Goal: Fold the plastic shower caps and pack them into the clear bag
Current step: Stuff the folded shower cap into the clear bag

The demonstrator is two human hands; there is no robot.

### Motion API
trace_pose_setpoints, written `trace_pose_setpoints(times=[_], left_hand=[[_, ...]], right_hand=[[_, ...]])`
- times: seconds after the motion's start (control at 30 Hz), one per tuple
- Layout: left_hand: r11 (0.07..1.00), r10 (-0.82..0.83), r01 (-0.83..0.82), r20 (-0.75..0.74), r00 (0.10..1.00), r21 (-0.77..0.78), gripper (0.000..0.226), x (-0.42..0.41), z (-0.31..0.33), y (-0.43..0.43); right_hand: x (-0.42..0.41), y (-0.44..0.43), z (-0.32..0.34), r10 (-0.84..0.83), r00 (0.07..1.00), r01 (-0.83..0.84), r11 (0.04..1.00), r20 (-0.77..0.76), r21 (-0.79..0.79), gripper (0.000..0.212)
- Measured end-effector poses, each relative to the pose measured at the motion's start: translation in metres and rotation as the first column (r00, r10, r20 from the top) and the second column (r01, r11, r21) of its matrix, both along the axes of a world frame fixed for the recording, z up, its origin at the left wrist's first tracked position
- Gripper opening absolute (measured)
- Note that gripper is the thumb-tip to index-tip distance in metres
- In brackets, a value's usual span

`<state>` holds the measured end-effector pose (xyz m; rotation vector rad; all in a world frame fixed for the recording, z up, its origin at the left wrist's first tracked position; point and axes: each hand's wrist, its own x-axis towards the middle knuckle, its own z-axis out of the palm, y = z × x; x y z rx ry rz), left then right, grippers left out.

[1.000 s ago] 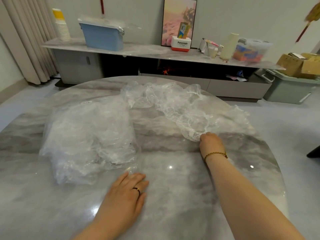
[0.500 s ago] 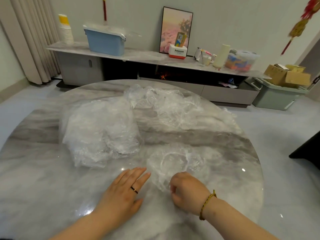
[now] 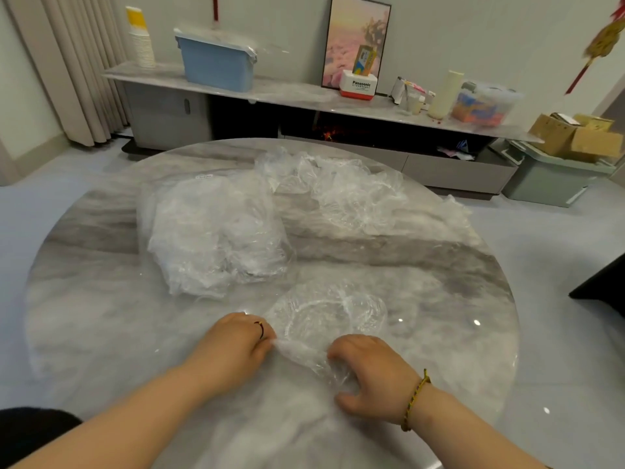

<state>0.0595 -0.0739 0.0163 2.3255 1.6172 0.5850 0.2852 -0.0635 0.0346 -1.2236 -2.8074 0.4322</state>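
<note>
A round counter (image 3: 101, 316) of glossy grey marble. At left of centre lies the clear bag (image 3: 216, 231), a crumpled, bulging sack of thin film that seems partly filled. Nearer, the left hand (image 3: 233, 343) pinches the near edge of one shower cap (image 3: 324, 316), fingers curled together on the plastic. The cap lies spread directly in front of the person: a see-through circle with a gathered, ruffled rim. The right hand (image 3: 375, 377) grips the same edge, fingers clamped on bunched film. Farther back to the right sits a loose pile of caps (image 3: 341, 194), wrinkled and frothy.

The film looks slippery and springy, so a fold may pop open on the polished stone. The stretchy rim could pull it crooked, and a hard tug might tear it.
</note>
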Motion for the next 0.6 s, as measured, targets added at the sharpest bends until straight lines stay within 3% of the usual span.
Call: trace_pose_setpoints(times=[0.1, 0.2, 0.23, 0.37, 0.5, 0.6], left_hand=[[0.966, 0.168, -0.097, 0.298, 0.94, -0.241, 0.027, 0.002, 0.005, 0.003], [0.914, 0.323, -0.136, 0.48, 0.816, -0.383, 0.026, 0.003, 0.009, 0.001], [0.914, 0.341, -0.152, 0.51, 0.79, -0.377, 0.024, 0.003, 0.008, 0.001], [0.906, 0.321, -0.074, 0.565, 0.76, -0.416, 0.006, 0.006, 0.018, -0.005], [0.856, 0.328, -0.063, 0.445, 0.834, -0.513, 0.055, 0.014, 0.017, -0.005], [0.89, 0.343, -0.15, 0.414, 0.843, -0.431, 0.06, 0.019, 0.008, 0.0]], right_hand=[[-0.001, 0.006, -0.002, -0.177, 0.975, 0.168, 0.983, -0.136, -0.077, 0.064], [-0.004, 0.01, -0.001, -0.315, 0.91, 0.269, 0.943, -0.269, -0.195, 0.019], [-0.005, 0.011, -0.001, -0.358, 0.884, 0.293, 0.926, -0.3, -0.24, 0.029], [-0.012, 0.017, 0.005, -0.536, 0.735, 0.347, 0.824, -0.416, -0.448, 0.034], [-0.02, 0.027, 0.002, -0.687, 0.597, 0.427, 0.709, -0.414, -0.561, 0.029], [-0.017, 0.032, -0.002, -0.773, 0.511, 0.499, 0.623, -0.375, -0.603, 0.028]])
